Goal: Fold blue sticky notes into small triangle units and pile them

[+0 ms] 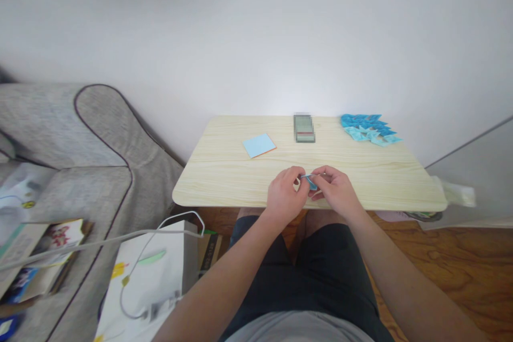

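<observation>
Between my two hands, over the table's near edge, is a small piece of folded blue paper [311, 184]. My left hand [287, 190] pinches its left end, with thumb and forefinger together. From the other side my right hand [333, 188] grips the paper between thumb and fingers. Fingers hide part of the folds. Ahead and to the left lies a stack of square paper [259, 146], light blue on top with an orange edge below. At the table's back right, folded paper pieces [368, 129] in darker and paler blue lie in a heap.
A phone [304, 129] with a blurred screen lies at the back of the pale wooden table [216, 171], near the wall. A grey sofa [76, 187] stands left. A white box [148, 272] with a cable [160, 231] above it is beside my left leg.
</observation>
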Demonstrator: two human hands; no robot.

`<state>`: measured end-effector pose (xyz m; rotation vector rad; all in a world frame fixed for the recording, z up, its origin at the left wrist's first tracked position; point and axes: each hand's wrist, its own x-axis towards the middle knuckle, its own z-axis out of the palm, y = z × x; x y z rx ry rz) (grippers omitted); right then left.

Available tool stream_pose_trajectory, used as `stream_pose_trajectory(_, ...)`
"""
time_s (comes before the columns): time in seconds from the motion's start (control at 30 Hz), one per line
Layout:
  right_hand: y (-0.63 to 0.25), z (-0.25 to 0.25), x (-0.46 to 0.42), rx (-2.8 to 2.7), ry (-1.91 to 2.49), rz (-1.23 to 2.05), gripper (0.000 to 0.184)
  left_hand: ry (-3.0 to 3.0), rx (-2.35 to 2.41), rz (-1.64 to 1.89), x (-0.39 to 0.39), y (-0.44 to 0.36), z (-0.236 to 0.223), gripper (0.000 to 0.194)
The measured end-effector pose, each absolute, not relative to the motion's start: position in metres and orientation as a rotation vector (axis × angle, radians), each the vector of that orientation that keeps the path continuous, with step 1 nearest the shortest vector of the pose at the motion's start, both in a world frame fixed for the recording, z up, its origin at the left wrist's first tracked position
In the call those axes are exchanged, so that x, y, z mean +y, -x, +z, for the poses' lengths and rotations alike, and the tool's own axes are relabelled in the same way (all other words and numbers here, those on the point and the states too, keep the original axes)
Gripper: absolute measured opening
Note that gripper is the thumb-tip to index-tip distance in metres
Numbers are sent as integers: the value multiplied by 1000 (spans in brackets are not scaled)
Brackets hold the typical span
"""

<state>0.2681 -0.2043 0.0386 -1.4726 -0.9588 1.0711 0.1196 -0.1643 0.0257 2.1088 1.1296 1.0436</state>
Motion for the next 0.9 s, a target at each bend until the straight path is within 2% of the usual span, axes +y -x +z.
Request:
stream_pose_trajectory(0.13, -270, 37, -204, -1001, 1473, 1017, 24, -2145, 1127, 1005, -165, -118, 30, 8)
stream_pose_trajectory(0.3, -270, 38, -209, -1099, 1484, 904, 23, -2091, 1039, 993, -167, -118, 32, 18)
stream_pose_trajectory(0.43, -269, 37, -210, -1150, 1466, 810, 27, -1999, 1043, 1044, -167, -120, 31, 16)
stream_pose_trajectory(0.6, -265, 35, -207, -1073, 1358, 960, 38, -1852, 1067, 1107, -164, -122, 32, 13)
stream_pose_trajectory(0.77, -268, 33, -204, -991, 1302, 1149, 45, -1740, 1043, 1175, -164, -123, 32, 24)
stream_pose_trajectory(0.9, -275, 32, -203, -937, 1260, 1253, 46, -1676, 936, 1194, -164, -122, 29, 22)
